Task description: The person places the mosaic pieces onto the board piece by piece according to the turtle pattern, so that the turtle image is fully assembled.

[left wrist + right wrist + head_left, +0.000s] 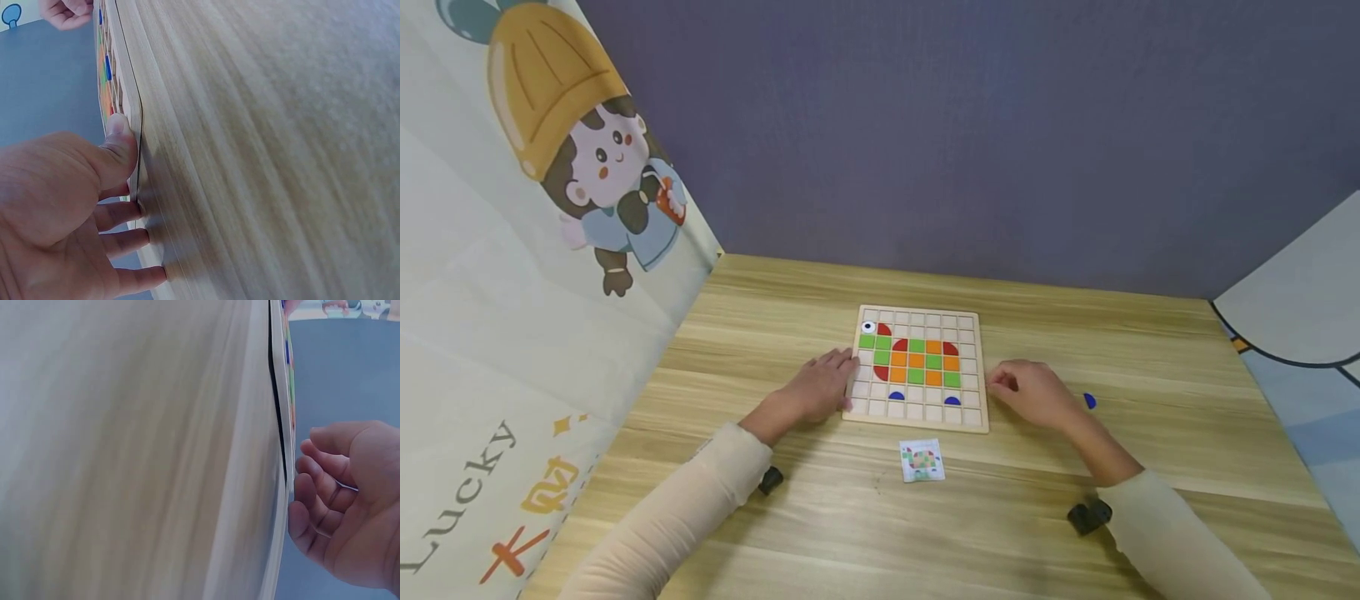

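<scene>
A wooden grid board (917,423) lies on the table with coloured tiles forming an animal shape. Green and orange squares fill its body, with rounded red pieces at its corners and a white eye tile (868,327) at upper left. Two blue half-round pieces (897,396) sit below the body. My left hand (822,385) rests at the board's left edge; in the left wrist view its thumb (117,134) touches the rim and the fingers extend fairly straight. Beside the right edge is my right hand (1033,393), fingers loosely curled with nothing visible in them (350,494).
A small printed card (922,461) showing a similar coloured figure lies in front of the board. One more blue piece (1090,402) is on the table right of my right hand. A dark wall (955,150) stands behind the table, a printed curtain (497,275) at left.
</scene>
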Demonstrator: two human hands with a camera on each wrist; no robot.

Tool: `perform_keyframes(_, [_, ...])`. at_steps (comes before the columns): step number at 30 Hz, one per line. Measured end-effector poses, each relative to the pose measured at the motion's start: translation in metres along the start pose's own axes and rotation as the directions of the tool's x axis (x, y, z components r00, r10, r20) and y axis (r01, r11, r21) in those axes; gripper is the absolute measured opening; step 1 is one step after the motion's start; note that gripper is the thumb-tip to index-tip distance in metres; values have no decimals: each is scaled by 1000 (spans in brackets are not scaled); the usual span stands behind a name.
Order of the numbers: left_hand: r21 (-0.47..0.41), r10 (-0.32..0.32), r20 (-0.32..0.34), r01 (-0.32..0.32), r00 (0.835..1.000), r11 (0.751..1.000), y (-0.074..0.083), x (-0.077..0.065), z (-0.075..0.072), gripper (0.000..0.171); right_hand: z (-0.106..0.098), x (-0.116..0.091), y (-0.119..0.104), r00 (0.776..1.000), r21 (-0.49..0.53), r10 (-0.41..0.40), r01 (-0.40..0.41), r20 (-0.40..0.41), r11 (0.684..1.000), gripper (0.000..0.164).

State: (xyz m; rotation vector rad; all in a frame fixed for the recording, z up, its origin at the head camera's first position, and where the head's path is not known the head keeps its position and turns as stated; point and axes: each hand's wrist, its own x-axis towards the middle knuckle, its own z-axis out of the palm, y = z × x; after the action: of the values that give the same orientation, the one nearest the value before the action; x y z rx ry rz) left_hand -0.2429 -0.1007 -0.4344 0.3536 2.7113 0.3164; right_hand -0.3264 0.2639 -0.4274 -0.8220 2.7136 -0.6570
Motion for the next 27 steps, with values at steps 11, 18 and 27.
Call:
perform_keyframes(11, [7, 7, -3, -7, 1000, 1000, 0, 0, 0, 76, -21, -19, 37, 997, -87, 4, -10, -80, 996, 9])
perform_keyframes(18, [3, 8, -4, -8, 1000, 1000, 0, 0, 0, 75, -36, -36, 58, 993, -111, 32, -45, -115, 993, 10])
perform_keyframes(27, [4, 1, 2, -1, 1000, 1000, 1, 0, -1, 75, -48, -55, 81, 988, -127, 101, -116, -118, 985, 18])
